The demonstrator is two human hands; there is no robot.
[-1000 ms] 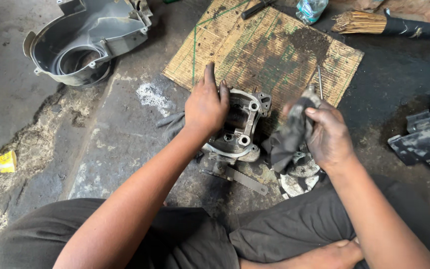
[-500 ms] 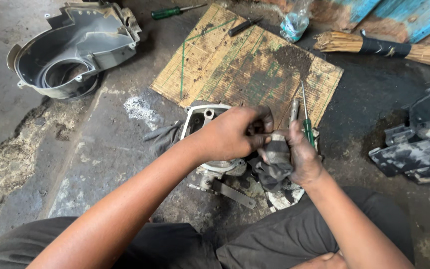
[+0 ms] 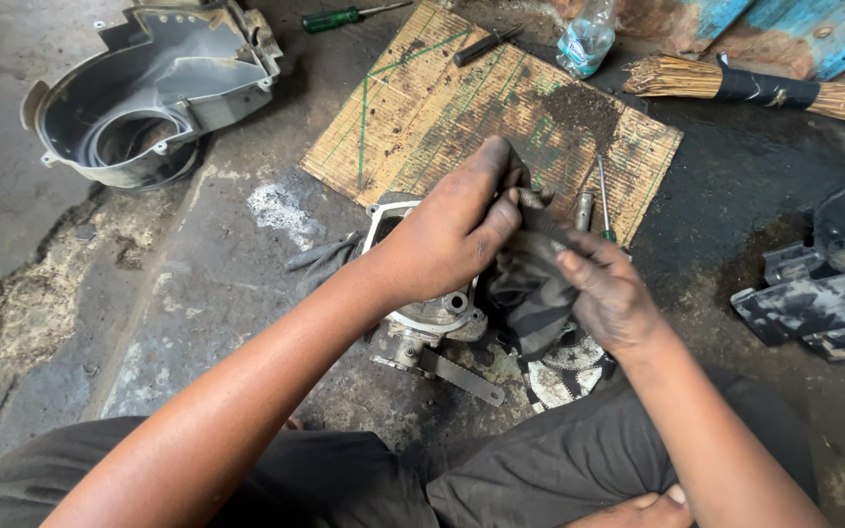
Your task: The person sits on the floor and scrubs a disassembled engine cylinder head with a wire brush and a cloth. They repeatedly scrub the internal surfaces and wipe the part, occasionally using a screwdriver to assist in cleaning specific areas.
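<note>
While the left hand (image 3: 457, 235) pinches a small dark part above the metal engine casing (image 3: 427, 311), the right hand (image 3: 606, 298) grips a greasy rag (image 3: 530, 293) beside it, seemingly for wiping; a screwdriver (image 3: 602, 200) lies just beyond.

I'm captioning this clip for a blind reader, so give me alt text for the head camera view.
Seen from above, a person's left hand and right hand work a dark greasy rag over a metal engine casing on a stained concrete floor. Behind lie a woven mat, a green-handled screwdriver, a straw broom and a grey plastic fan housing.
</note>
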